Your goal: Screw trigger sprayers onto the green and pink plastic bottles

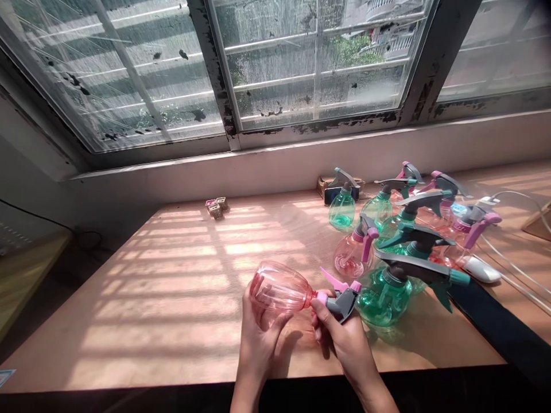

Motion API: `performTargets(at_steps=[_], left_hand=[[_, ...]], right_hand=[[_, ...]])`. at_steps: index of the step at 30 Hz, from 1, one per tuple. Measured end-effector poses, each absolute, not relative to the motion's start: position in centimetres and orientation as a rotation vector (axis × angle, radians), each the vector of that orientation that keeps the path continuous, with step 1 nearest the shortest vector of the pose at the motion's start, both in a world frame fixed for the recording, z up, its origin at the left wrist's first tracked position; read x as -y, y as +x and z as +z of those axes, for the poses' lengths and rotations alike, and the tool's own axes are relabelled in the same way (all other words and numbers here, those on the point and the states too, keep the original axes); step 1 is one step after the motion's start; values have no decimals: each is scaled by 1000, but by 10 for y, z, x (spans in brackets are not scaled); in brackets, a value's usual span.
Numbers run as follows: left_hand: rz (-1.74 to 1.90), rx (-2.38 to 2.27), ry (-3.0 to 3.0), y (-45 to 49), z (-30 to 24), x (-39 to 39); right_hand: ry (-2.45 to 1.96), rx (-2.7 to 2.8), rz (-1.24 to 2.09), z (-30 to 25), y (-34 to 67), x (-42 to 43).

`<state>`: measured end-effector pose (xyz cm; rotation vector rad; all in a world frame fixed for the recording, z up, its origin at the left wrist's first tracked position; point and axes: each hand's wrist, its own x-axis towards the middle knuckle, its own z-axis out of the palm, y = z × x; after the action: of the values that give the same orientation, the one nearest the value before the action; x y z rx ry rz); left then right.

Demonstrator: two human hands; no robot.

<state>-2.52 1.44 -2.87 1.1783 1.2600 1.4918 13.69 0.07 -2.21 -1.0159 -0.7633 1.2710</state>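
One transparent pink spray bottle (282,287), in your two hands over the near part of the desk (172,327), lying nearly sideways with its base to the left. Left hand (257,335): fingers curved around the base end, thumb along the near side, seemingly a broad cradle that steadies the smooth, rounded body. Right hand (346,338): thumb and fingers pinching the pink collar (322,297) where body and spray head (342,301) meet, a grip that appears to keep the two parts in line; the pink trigger (333,279) points up, free of your fingers. Contents of your bottle: no liquid visible. To your right, a close cluster of spray bottles, green and pink, all standing, apparently grouped there so the left side stays open for handling. Among them: a front green bottle (384,298), a rear green bottle (342,211) and a standing pink bottle (350,256); each shows deeper colour low down, though you cannot tell liquid from tinted plastic here. Beside the cluster, a white mouse (482,269). At the desk's far side, well apart, small square trinkets (216,207).
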Motion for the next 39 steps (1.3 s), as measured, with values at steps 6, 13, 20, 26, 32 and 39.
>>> performTargets(at_steps=[6, 13, 20, 26, 32, 39], left_hand=[[1514, -1237, 1054, -21, -19, -9], [1479, -1245, 1044, -24, -15, -12], [1399, -1269, 1129, -25, -24, -9], [1459, -1242, 1149, -23, -16, -6], [1457, -1277, 1049, -18, -4, -6], [1470, -1236, 1000, -19, -4, -3]], right_hand=[[-1005, 818, 1247, -18, 136, 2], [-984, 803, 1282, -22, 138, 2], [-896, 662, 1257, -22, 140, 0], [-922, 729, 1228, -17, 137, 0], [-969, 817, 1236, -19, 139, -1], [-964, 801, 1243, -19, 138, 0]])
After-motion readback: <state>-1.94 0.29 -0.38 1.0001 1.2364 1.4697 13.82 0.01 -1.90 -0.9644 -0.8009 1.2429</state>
